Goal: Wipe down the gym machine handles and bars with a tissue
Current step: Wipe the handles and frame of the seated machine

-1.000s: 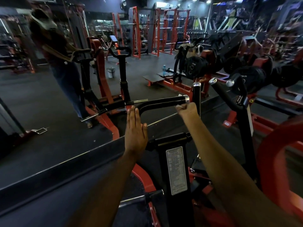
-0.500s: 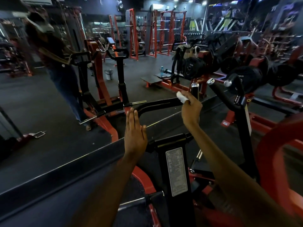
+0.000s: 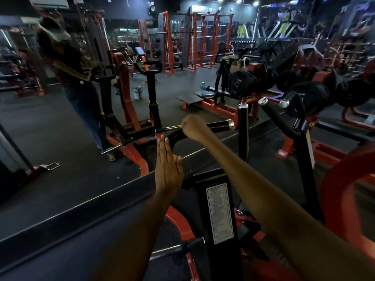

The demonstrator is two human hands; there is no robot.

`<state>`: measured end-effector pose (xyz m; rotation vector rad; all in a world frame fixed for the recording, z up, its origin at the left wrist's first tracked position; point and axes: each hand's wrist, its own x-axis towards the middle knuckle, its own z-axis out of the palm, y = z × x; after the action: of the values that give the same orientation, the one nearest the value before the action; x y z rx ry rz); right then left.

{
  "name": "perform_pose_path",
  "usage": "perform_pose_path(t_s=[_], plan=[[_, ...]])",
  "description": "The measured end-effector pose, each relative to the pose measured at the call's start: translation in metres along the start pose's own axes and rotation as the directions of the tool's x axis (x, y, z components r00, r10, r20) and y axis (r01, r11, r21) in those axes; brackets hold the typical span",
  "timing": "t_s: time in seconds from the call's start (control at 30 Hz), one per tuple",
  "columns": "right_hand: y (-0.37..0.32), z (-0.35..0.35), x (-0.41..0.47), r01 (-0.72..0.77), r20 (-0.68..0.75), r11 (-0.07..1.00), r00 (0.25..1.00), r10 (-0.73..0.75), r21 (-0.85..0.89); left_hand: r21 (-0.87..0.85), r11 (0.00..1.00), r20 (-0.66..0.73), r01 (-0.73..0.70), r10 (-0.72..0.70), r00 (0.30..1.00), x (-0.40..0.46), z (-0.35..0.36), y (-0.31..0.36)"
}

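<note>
The black handle bar (image 3: 218, 126) runs left to right, its capped end pointing right. The right hand (image 3: 193, 126) curls over it mid-length — tissue hidden. The left hand (image 3: 167, 169) stands flat, fingers straight together, against the bar's bend.

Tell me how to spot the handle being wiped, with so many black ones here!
Find the black post with the white label. Just above it, a black handle lies sideways, capped in silver, the right hand wrapped round it. The neighbours point upward, untouched.
</note>
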<state>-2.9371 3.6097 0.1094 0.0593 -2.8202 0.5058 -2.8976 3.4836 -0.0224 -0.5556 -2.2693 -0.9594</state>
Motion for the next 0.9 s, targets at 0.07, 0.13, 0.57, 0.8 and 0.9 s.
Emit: perform_pose_path(t_s=[0.07, 0.13, 0.57, 0.8, 0.9], plan=[[-0.009, 0.019, -0.029, 0.18, -0.114, 0.978, 0.979, -0.167, 0.108, -0.027, 1.0, -0.003, 0.003, -0.004, 1.0, 0.0, 0.001, 0.0], [0.004, 0.034, -0.064, 0.373, -0.137, 0.926, 0.922, -0.363, 0.054, -0.035, 0.999, 0.005, 0.005, -0.005, 1.0, -0.001, 0.001, -0.001], [0.08, 0.005, -0.036, -0.027, 0.317, -0.417, 0.697, 0.644, 0.908, -0.011, 1.0, -0.01, 0.005, -0.005, 1.0, -0.002, 0.002, -0.001], [0.0, 0.025, -0.05, -0.159, 0.413, -0.525, 0.812, 0.412, 0.836, 0.011, 1.0, 0.035, 0.018, -0.019, 0.999, -0.002, -0.002, 0.0], [-0.018, 0.025, -0.069, -0.288, 0.485, -0.493, 0.808, 0.335, 0.821, 0.045, 0.999, 0.063, 0.01, -0.013, 0.998, -0.005, -0.01, 0.003]])
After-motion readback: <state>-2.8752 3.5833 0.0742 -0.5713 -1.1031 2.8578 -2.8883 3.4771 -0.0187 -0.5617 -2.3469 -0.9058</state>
